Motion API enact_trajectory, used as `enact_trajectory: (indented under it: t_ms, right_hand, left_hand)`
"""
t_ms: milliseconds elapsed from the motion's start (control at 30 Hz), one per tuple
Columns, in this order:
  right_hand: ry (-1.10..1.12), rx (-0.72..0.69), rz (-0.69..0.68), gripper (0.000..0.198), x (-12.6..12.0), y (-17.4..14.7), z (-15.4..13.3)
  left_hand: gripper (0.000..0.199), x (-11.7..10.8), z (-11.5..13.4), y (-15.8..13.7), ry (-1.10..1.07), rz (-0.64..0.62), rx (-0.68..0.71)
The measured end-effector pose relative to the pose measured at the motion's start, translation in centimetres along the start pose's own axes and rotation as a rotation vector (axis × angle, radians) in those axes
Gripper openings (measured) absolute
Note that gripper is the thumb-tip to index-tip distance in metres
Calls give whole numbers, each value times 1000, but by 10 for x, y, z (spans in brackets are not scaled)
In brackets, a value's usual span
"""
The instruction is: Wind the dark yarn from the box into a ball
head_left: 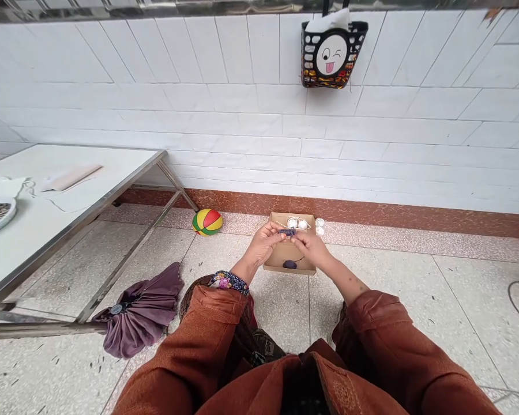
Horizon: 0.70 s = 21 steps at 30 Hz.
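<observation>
My left hand (260, 243) and my right hand (313, 249) meet over a shallow cardboard box (280, 253) on the floor. Between them is a small dark purple yarn piece (287, 232), pinched by the fingers of both hands; its exact shape is too small to make out. Inside the box, near its front wall, lies a dark ball of yarn (289, 264) with a thin strand leading off toward my right hand. White yarn balls (303, 224) sit at the box's back, partly behind my fingers. More white balls (320, 223) rest just outside its right wall.
A white table (125, 164) on metal legs stands at left, bearing a plate (12, 213) and a folded pinkish item (75, 176). Below it lies a purple umbrella (145, 311). A striped ball (207, 222) rests near the tiled wall. A black basket (310, 57) hangs above; a cable (511, 297) lies right.
</observation>
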State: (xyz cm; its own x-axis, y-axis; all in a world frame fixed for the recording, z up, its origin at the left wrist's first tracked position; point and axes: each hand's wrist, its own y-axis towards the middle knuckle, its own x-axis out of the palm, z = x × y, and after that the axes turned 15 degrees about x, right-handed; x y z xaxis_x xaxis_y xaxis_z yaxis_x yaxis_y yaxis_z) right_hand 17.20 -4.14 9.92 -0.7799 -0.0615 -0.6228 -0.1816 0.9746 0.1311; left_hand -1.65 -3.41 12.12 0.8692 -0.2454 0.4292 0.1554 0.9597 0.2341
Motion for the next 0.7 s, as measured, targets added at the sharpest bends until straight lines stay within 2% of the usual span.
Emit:
enact_trajectory:
  t_ms: [167, 300, 400, 500, 600, 700]
  right_hand:
    - [-130, -226, -107, 29, 2, -24, -19]
    - [-100, -276, -3, 28, -20, -13, -35]
    - [2, -191, 121, 29, -33, 6, -34]
    - [89, -22, 187, 26, -28, 18, -18]
    - [46, 117, 118, 25, -9, 16, -1]
    - [-37, 79, 27, 25, 9, 4, 5]
  left_hand:
    - [35, -4, -8, 4, 112, 105, 50]
    - [34, -6, -8, 3, 243, 28, 74]
    - [34, -5, -4, -3, 230, -118, 3]
    - [34, -5, 1, -8, 164, -226, -54]
    - [35, -7, 2, -8, 107, -195, -21]
    - [36, -10, 0, -4, 98, -92, 49]
